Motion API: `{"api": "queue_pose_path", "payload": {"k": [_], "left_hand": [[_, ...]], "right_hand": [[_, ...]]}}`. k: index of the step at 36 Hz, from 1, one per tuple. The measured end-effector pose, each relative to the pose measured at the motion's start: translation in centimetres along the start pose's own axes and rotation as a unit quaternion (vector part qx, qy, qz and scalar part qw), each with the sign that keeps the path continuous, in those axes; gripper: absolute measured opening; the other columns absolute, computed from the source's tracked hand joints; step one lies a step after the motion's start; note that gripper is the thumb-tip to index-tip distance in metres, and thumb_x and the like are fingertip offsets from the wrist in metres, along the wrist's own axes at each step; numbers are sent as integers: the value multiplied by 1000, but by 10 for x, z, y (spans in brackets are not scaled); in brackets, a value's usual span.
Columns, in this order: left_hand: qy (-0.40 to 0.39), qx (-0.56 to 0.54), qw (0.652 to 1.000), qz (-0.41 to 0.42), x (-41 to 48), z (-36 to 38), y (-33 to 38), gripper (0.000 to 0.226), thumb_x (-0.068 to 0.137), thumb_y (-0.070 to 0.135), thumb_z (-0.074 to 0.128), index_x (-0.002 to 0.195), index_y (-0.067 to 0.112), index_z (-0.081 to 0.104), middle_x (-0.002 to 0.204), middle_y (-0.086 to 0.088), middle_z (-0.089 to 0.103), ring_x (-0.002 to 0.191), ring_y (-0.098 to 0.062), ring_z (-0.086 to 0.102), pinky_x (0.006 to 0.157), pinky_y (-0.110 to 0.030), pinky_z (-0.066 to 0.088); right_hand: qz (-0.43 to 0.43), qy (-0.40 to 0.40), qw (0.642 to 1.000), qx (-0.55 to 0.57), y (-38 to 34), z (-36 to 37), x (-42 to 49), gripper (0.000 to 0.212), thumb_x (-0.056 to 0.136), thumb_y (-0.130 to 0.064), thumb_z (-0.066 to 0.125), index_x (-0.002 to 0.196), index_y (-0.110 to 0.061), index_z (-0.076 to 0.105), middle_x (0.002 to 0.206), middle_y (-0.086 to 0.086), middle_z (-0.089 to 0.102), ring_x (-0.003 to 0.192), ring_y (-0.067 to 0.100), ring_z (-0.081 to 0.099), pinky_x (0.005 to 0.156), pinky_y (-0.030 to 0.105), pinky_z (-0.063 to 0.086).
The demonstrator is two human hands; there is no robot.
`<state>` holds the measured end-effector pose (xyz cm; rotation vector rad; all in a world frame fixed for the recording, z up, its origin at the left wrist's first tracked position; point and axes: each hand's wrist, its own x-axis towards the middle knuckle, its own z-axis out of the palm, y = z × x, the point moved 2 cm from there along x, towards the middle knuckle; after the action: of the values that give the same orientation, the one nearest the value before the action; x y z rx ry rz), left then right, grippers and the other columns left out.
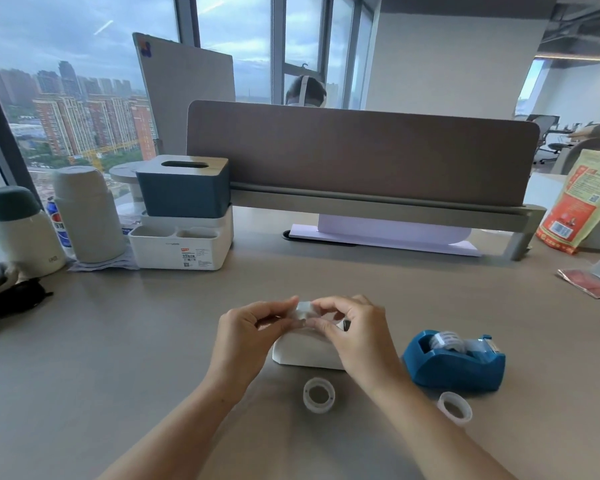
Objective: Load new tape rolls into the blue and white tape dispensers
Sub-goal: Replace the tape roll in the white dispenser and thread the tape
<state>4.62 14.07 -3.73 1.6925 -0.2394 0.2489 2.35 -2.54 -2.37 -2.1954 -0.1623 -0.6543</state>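
My left hand (pixel 246 336) and my right hand (pixel 357 332) meet above the white tape dispenser (pixel 303 351) and pinch a clear tape roll (pixel 303 310) between their fingertips. The dispenser sits on the desk mid-frame, partly hidden by both hands. To its right stands the blue tape dispenser (pixel 456 363) with a tape roll (pixel 445 341) seated in it. Two clear rings lie flat on the desk in front: one tape ring (pixel 319 395) below the white dispenser, another tape ring (pixel 454 408) in front of the blue one.
A white organizer (pixel 181 245) with a blue tissue box (pixel 184 190) on top stands at back left, beside bottles and a flask (pixel 87 216). A grey divider screen (pixel 361 154) runs across the back. An orange packet (pixel 582 199) leans at far right.
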Motion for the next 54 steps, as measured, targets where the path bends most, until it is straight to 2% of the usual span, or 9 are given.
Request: {"api": "queue_pose_path", "payload": {"k": [5, 7, 11, 14, 21, 25, 34, 39, 54], "left_hand": [[-4, 40, 999, 13, 1, -2, -6, 31, 72, 10, 82, 89, 36, 78, 91, 19, 77, 86, -3, 71, 86, -24, 56], [-4, 56, 998, 22, 0, -3, -8, 26, 73, 17, 81, 87, 39, 78, 92, 22, 76, 93, -1, 70, 89, -26, 54], [-34, 116, 992, 35, -5, -5, -9, 33, 69, 41, 78, 100, 32, 77, 107, 24, 73, 101, 10, 65, 96, -22, 52], [-59, 136, 989, 25, -9, -5, -8, 60, 57, 53, 78, 112, 31, 72, 115, 28, 64, 107, 22, 56, 101, -12, 44], [-62, 161, 985, 12, -9, -5, -11, 44, 68, 36, 85, 105, 50, 65, 104, 50, 47, 114, 15, 54, 99, -14, 45], [-69, 151, 986, 24, -10, -4, -12, 41, 72, 29, 84, 98, 54, 65, 91, 59, 48, 108, 25, 50, 91, 2, 39], [-66, 181, 979, 59, -11, -4, -13, 41, 72, 37, 81, 111, 45, 69, 115, 39, 58, 110, 25, 52, 95, 1, 38], [-61, 182, 978, 76, -13, -2, -10, 43, 73, 35, 82, 113, 43, 69, 114, 30, 67, 104, 16, 60, 90, -1, 42], [-57, 189, 976, 87, -13, -3, -10, 45, 72, 33, 83, 115, 38, 71, 112, 25, 69, 103, 14, 61, 92, -10, 47]], "right_hand": [[0, -12, 999, -42, 9, 2, 0, 12, 76, -42, 77, 87, -39, 75, 79, -52, 54, 89, -14, 41, 84, 31, 24], [0, -13, 998, -65, 13, 6, 1, 14, 76, -48, 74, 88, -40, 74, 71, -35, 62, 87, -8, 42, 81, 32, 21], [-2, -7, 997, -79, 13, 9, 1, 17, 76, -50, 73, 91, -41, 75, 91, -24, 71, 95, 3, 45, 80, 31, 19], [2, -6, 998, -63, 13, 8, 1, 19, 76, -49, 74, 92, -40, 76, 86, -25, 68, 96, 4, 51, 84, 32, 24], [16, -23, 999, -22, 20, 8, 0, 23, 73, -48, 78, 95, -42, 76, 56, -36, 58, 88, 25, 62, 92, 43, 47], [3, -17, 999, -39, 18, 5, 0, 19, 79, -41, 74, 98, -38, 77, 57, -33, 52, 85, -5, 51, 100, 32, 34], [3, -10, 996, -87, 21, 3, -2, 21, 81, -47, 71, 100, -40, 75, 91, -22, 73, 94, -20, 41, 98, 29, 22], [-14, 18, 991, -133, 14, 6, -8, 33, 76, -58, 68, 104, -40, 74, 99, -23, 72, 101, 0, 48, 85, 25, 14], [49, 56, 993, -88, 6, 8, -8, 19, 81, -54, 66, 89, -40, 77, 91, -28, 73, 101, 1, 52, 81, 28, 15]]}}
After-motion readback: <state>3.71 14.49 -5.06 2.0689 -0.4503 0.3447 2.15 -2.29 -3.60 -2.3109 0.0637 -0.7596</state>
